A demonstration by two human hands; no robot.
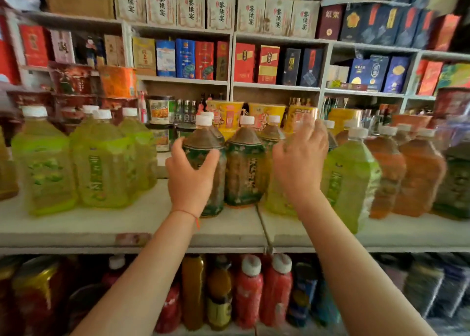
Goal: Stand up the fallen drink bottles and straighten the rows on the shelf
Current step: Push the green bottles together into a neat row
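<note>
Upright drink bottles stand in rows on the white shelf [76,223]. My left hand [190,173] grips a dark green-labelled tea bottle [203,142] around its body, thumb on the right side. A matching dark bottle [244,168] stands just right of it. My right hand [300,162] wraps over the upper part of a light green bottle [277,198], whose cap is hidden behind the hand. Another light green bottle [348,180] stands to the right, nearer the shelf's front edge. No fallen bottle shows in this view.
Large light green bottles [101,162] fill the left of the shelf and orange-brown ones [417,173] the right. Yellow noodle cups [226,114] stand behind the rows. Boxed goods [244,61] fill the upper shelves. Red and dark bottles [249,292] line the lower shelf.
</note>
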